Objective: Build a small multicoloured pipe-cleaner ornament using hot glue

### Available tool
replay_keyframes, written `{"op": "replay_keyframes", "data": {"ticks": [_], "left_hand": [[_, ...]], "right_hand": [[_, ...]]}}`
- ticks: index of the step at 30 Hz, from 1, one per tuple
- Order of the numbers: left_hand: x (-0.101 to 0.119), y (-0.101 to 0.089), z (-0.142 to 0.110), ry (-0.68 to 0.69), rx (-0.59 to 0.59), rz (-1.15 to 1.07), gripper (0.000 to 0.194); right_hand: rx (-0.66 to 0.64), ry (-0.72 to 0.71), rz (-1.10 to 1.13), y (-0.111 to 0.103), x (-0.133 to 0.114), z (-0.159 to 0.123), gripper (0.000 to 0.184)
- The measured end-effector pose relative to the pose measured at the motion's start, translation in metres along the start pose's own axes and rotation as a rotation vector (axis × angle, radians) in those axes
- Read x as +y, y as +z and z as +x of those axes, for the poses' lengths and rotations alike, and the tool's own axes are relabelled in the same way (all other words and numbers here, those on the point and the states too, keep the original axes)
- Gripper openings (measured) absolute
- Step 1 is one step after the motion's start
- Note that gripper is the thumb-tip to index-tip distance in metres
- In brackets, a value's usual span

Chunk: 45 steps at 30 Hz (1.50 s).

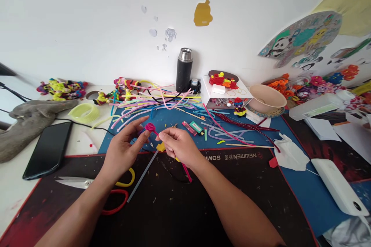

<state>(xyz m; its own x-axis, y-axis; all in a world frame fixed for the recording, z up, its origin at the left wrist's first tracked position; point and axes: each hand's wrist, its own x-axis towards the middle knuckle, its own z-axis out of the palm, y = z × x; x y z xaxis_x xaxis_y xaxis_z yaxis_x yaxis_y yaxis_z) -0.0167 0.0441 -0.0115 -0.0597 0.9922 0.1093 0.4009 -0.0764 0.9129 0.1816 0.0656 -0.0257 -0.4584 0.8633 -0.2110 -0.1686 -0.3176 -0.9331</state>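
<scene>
Over the dark desk mat, my left hand point(123, 146) pinches a figure-like bundle with a magenta pipe cleaner point(150, 126) coiled at its top and a bit of blue below. My right hand point(182, 148) grips the same pipe cleaner just to the right of the coil, between thumb and forefinger. A magenta length point(187, 173) sticks out beneath my right hand; whether it is the same piece is hidden. Scissors point(78, 182) with one red and one yellow handle loop lie partly under my left forearm. A grey-blue strip point(142, 177) lies between my arms.
Behind my hands spreads a heap of pastel pipe cleaners point(162, 100). A black flask point(184, 70) stands against the wall, left of a white box point(226, 92) and a beige bowl point(268, 98). A phone point(48, 150) lies at left, a white device point(339, 187) at right.
</scene>
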Motion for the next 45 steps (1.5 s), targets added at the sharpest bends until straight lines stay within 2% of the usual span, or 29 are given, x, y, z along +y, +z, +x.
{"op": "replay_keyframes", "data": {"ticks": [3, 10, 20, 26, 30, 40, 45], "left_hand": [[-0.002, 0.001, 0.001, -0.011, 0.012, -0.053, 0.058], [-0.007, 0.005, 0.0, -0.087, -0.001, -0.142, 0.054], [-0.014, 0.006, -0.001, -0.025, 0.037, 0.109, 0.051], [-0.015, 0.008, 0.0, -0.134, -0.015, -0.089, 0.059], [-0.01, 0.009, 0.001, -0.161, 0.009, -0.146, 0.061], [-0.004, 0.013, 0.001, -0.101, 0.084, -0.229, 0.059], [-0.005, 0.014, 0.002, -0.122, 0.092, -0.265, 0.055]], "right_hand": [[0.011, -0.006, 0.0, -0.001, -0.001, 0.0, 0.045], [0.012, -0.028, 0.03, -0.001, 0.002, 0.001, 0.044], [0.014, -0.014, 0.006, 0.0, 0.005, 0.001, 0.038], [-0.001, -0.004, -0.021, 0.003, 0.002, -0.002, 0.039], [0.001, -0.014, -0.019, 0.004, 0.0, -0.004, 0.04], [0.017, -0.027, -0.021, 0.005, 0.003, -0.004, 0.037], [0.01, -0.032, -0.033, 0.006, 0.003, -0.004, 0.036]]}}
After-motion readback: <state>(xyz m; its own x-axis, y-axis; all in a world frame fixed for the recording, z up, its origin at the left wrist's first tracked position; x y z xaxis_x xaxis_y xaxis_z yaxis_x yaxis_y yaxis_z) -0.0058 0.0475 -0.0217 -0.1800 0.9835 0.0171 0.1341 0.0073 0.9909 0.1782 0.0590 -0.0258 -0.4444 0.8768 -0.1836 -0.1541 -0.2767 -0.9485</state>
